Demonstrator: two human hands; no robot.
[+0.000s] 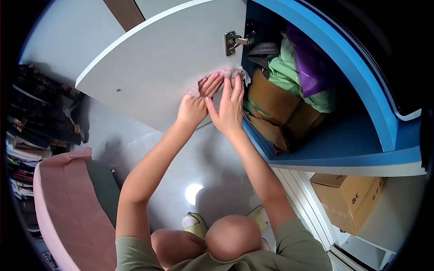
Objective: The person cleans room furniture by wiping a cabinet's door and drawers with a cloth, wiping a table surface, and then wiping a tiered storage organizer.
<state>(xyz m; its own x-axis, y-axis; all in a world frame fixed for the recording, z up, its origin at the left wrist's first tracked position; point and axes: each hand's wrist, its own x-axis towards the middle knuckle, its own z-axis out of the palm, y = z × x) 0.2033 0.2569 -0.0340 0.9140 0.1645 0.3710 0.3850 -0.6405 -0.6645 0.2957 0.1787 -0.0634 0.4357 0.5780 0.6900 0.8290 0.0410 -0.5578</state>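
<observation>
Pink cloth lies on inner face of white door, just beside its hinge. Our left hand flat on cloth, fingers pressed together. Our right hand beside it, also on cloth, fingers slightly spread, thumb held wide. We see 1 blue cabinet, open: cardboard box, green bag, purple bag inside. Below cabinet, we log 1 closed carton. Pink fabric bin on floor at left.

On the lower cardboard box, dark marks look like a "3" plus unclear characters; its other print is unreadable.
</observation>
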